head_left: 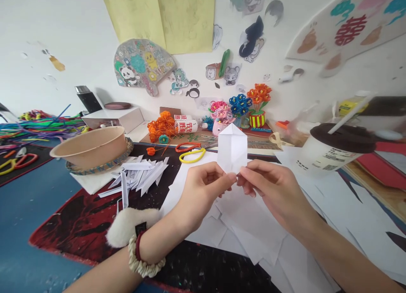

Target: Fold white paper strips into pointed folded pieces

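A small piece of folded white paper (pixel 233 151) is held upright between my two hands, its top edge folded to a point and a crease down its middle. My left hand (pixel 204 191) pinches the lower left part between thumb and fingers. At the lower right corner, my right hand (pixel 272 189) grips the same paper with its thumb and fingertips. Beneath both hands lie loose white paper sheets (pixel 253 225), overlapping on a dark red and black mat (pixel 72 229). To the left is a pile of folded paper strips (pixel 139 174).
A beige bowl (pixel 90 147) stands at left, and a lidded drink cup (pixel 333 151) with a straw at right. Yellow-handled scissors (pixel 192 156) lie behind the hands. A white fluffy object (pixel 127 227) touches my left forearm. Handmade flowers (pixel 239 107) line the wall.
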`<state>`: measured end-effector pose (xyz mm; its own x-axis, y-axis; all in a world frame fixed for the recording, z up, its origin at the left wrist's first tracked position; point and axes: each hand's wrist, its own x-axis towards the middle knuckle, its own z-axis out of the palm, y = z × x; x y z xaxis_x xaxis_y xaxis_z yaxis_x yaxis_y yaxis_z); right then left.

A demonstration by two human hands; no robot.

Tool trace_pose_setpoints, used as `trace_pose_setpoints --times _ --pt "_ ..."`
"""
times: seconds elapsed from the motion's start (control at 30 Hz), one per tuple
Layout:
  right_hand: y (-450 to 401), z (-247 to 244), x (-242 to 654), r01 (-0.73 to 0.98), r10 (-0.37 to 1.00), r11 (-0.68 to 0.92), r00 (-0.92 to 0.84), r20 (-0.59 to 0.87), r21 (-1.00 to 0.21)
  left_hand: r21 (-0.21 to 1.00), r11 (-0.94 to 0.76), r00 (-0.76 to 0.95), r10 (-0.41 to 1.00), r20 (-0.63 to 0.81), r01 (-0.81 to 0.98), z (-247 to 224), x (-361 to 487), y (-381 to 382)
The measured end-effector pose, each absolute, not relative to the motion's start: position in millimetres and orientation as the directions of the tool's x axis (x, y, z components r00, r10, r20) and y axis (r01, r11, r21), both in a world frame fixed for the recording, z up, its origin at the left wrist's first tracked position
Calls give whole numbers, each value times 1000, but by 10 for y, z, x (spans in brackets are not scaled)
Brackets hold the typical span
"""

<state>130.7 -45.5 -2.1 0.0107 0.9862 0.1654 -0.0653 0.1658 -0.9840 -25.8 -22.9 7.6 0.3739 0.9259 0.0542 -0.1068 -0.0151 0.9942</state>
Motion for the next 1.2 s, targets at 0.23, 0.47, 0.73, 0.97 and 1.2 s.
trace_pose_setpoints --times 0.23,0.47,0.73,0.97,1.2 --pt "-473 -12 1290 -5 963 270 -10 270 -963 989 -12 374 925 67 -148 90 -262 -236" --pt "-476 -6 1332 141 944 313 66 324 -939 999 -50 417 908 42 8 91 -248 -221" --pt "-450 7 1320 209 972 201 78 222 -957 966 -222 289 941 176 133 37 -285 -116" --pt "-344 -11 1422 78 972 84 212 99 -993 957 -147 505 863 0 252 17 -357 30" --pt "-259 -130 1580 233 984 25 168 65 -972 903 -242 583 813 -12 356 -52 -423 125"
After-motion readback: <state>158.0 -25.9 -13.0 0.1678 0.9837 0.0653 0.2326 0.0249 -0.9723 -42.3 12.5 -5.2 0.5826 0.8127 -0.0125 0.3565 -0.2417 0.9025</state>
